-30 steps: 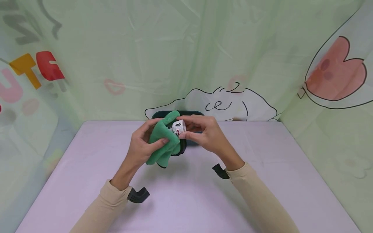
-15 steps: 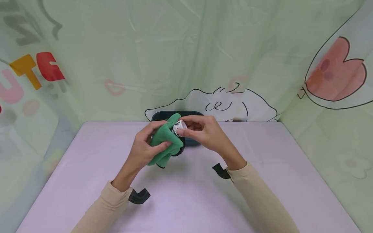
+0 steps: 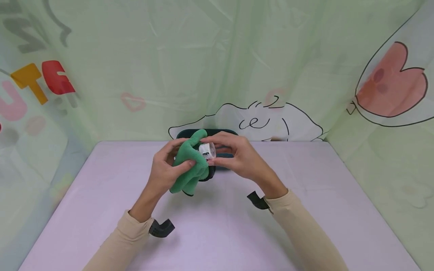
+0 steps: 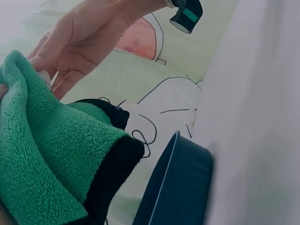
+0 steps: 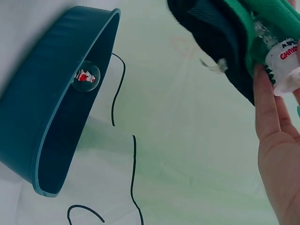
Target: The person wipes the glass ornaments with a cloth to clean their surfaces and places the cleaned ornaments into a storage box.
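In the head view my left hand [image 3: 162,167] holds a green plush cloth [image 3: 187,165] with a black reverse side, thumb on top. The cloth is bunched around one end of a small snow globe. Its white base [image 3: 205,150], with red and dark lettering, sticks out toward my right hand [image 3: 239,154], which pinches it between thumb and fingers. A glittery clear part [image 5: 264,33] shows between the cloth folds in the right wrist view; the rest is covered. The cloth hangs in front of a dark blue basin [image 5: 47,70], apart from it.
The basin stands at the back edge of the pale table [image 3: 217,226], against a printed green curtain [image 3: 169,67]. Inside its rim, another clear globe [image 5: 86,76] with a red-and-white figure shows. Black curved wrist mounts [image 3: 162,228] jut from both sleeves.
The white base has turned between my right fingers, so its clear round end faces outward and the lettering has shifted. My left hand and the cloth moved slightly right, then back left.
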`<state>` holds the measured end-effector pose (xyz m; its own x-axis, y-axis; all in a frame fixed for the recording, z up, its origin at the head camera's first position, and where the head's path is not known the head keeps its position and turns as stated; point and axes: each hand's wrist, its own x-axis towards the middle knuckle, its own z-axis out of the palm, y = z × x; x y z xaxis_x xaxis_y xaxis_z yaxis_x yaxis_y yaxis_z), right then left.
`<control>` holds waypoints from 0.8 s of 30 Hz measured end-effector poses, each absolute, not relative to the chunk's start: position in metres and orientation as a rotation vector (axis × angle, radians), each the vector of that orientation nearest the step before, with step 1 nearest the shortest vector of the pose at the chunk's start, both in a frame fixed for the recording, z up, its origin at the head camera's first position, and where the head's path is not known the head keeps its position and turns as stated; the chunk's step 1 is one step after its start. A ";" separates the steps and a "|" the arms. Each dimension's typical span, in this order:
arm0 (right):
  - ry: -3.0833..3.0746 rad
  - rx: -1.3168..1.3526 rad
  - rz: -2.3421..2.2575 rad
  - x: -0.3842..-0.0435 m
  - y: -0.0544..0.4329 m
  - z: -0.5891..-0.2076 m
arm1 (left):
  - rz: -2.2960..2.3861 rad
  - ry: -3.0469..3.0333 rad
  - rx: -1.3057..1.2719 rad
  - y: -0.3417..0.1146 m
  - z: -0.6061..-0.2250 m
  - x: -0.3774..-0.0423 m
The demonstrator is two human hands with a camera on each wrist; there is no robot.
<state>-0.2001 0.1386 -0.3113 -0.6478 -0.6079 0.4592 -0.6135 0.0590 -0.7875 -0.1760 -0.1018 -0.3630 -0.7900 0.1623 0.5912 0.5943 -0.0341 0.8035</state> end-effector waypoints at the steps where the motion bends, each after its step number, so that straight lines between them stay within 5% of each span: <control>1: -2.263 1.331 1.704 -0.200 0.138 -0.312 | -1.911 -1.916 -0.791 -0.102 -0.363 -0.176; 24: -1.942 1.413 1.240 -0.208 0.131 -0.322 | -2.142 -1.905 -0.551 -0.104 -0.355 -0.176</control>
